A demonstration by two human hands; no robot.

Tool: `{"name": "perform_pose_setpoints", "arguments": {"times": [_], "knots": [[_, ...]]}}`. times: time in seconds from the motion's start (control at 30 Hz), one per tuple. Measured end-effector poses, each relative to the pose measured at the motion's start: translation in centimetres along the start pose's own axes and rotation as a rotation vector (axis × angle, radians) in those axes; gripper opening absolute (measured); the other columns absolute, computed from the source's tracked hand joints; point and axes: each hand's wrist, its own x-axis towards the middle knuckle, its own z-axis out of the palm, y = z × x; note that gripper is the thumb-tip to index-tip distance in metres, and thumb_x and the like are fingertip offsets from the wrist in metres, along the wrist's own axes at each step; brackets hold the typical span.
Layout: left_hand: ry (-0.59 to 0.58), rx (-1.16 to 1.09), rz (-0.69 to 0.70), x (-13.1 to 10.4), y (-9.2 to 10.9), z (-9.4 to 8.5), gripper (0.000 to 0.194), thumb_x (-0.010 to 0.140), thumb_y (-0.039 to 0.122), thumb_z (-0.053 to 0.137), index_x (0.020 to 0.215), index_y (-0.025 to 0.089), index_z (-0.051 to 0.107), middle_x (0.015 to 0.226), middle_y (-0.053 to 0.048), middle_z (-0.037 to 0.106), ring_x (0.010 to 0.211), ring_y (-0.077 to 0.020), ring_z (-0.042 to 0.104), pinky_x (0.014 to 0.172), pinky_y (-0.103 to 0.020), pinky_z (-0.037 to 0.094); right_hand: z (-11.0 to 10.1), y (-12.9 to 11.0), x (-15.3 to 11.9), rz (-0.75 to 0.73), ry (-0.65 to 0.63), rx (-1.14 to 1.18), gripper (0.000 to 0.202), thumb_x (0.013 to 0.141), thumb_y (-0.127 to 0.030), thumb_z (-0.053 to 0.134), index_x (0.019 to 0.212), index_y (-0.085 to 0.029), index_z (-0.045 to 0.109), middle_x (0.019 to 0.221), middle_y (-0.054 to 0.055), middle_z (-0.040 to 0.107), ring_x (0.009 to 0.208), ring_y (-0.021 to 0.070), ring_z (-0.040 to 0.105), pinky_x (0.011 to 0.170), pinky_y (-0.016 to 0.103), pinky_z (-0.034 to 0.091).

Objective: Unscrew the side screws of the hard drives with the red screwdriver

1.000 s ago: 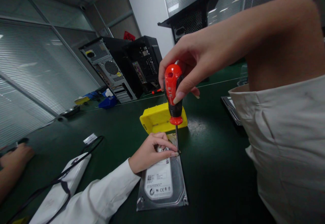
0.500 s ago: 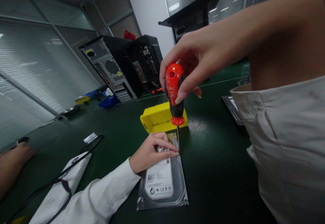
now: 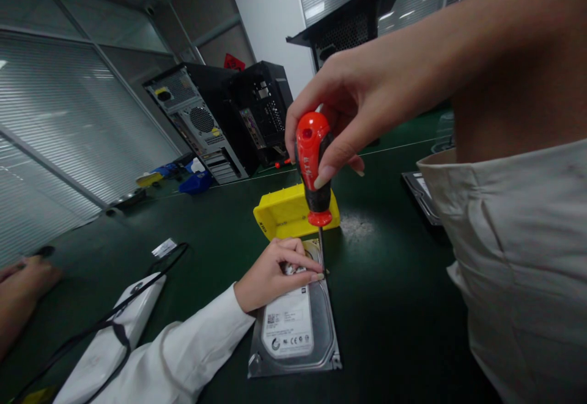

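Hard drive point(image 3: 324, 324) on a dark green surface point(image 3: 389, 312), well in from its left edge; the white label point(image 3: 288, 326) shows a CE mark, its finer print illegible; lettering on the screwdriver point(image 3: 312, 147) is unclear; the right hand point(image 3: 351, 95), wrist arched, is clamped around its handle, tip at the drive's right edge; the left hand point(image 3: 273, 275) lies across the drive, thumb and forefinger close together, any pinch indiscernible; one yellow bin point(image 3: 277, 216) stands beyond; a second drive point(image 3: 420, 196) makes two.
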Motion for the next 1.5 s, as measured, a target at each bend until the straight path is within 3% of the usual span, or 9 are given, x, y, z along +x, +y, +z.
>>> {"name": "perform_pose_setpoints", "arguments": {"times": [0.13, 0.53, 0.73, 1.1, 1.33, 1.5], "knots": [[0.014, 0.048, -0.007, -0.03, 0.13, 0.12, 0.012, 0.074, 0.025, 0.068, 0.079, 0.016, 0.075, 0.062, 0.001, 0.046, 0.059, -0.0091, 0.045, 0.056, -0.022, 0.034, 0.07, -0.13, 0.04, -0.063, 0.014, -0.025, 0.043, 0.066, -0.051, 0.068, 0.095, -0.019, 0.070, 0.075, -0.006, 0.069, 0.057, 0.0100, 0.063, 0.038, 0.012, 0.042], [-0.047, 0.188, -0.013, 0.10, 0.64, 0.06, 0.018, 0.078, 0.029, 0.062, 0.086, 0.017, 0.073, 0.068, -0.001, 0.051, 0.066, -0.0124, 0.050, 0.064, -0.026, 0.037, -0.06, 0.08, 0.09, -0.070, 0.001, -0.034, 0.042, 0.068, -0.054, 0.066, 0.095, -0.022, 0.070, 0.077, -0.006, 0.068, 0.060, 0.0113, 0.063, 0.043, 0.016, 0.041], [-0.063, 0.221, -0.011, -0.03, 0.54, 0.09, 0.017, 0.079, 0.028, 0.061, 0.086, 0.019, 0.073, 0.072, -0.002, 0.056, 0.071, -0.0144, 0.051, 0.071, -0.030, 0.036, 0.10, -0.01, 0.13, -0.052, -0.001, -0.019, 0.043, 0.066, -0.051, 0.068, 0.094, -0.019, 0.071, 0.073, -0.005, 0.069, 0.058, 0.0106, 0.064, 0.040, 0.013, 0.041], [-0.080, 0.179, 0.029, -0.04, 0.07, -0.13, 0.017, 0.079, 0.028, 0.061, 0.087, 0.019, 0.074, 0.067, 0.000, 0.050, 0.068, -0.0128, 0.048, 0.068, -0.028, 0.034, 0.05, -0.36, 0.33, -0.020, -0.002, 0.042, 0.045, 0.063, -0.049, 0.070, 0.094, -0.017, 0.070, 0.072, -0.006, 0.069, 0.057, 0.0114, 0.065, 0.039, 0.011, 0.045], [-0.104, 0.188, 0.035, -0.34, 0.00, -0.22, 0.019, 0.081, 0.028, 0.059, 0.087, 0.019, 0.075, 0.059, 0.002, 0.044, 0.064, -0.0125, 0.044, 0.067, -0.029, 0.030, -0.03, -0.25, 0.11, -0.021, 0.009, -0.016, 0.048, 0.062, -0.051, 0.067, 0.095, -0.017, 0.070, 0.068, -0.007, 0.068, 0.055, 0.0109, 0.066, 0.033, 0.007, 0.040], [-0.096, 0.185, 0.020, -0.35, -0.25, -0.12, 0.020, 0.082, 0.029, 0.057, 0.089, 0.021, 0.075, 0.061, 0.000, 0.048, 0.066, -0.0137, 0.046, 0.069, -0.030, 0.030, -0.04, -0.37, 0.09, -0.033, -0.002, -0.016, 0.048, 0.062, -0.052, 0.067, 0.095, -0.017, 0.070, 0.071, -0.008, 0.069, 0.057, 0.0110, 0.066, 0.035, 0.006, 0.042]]}}
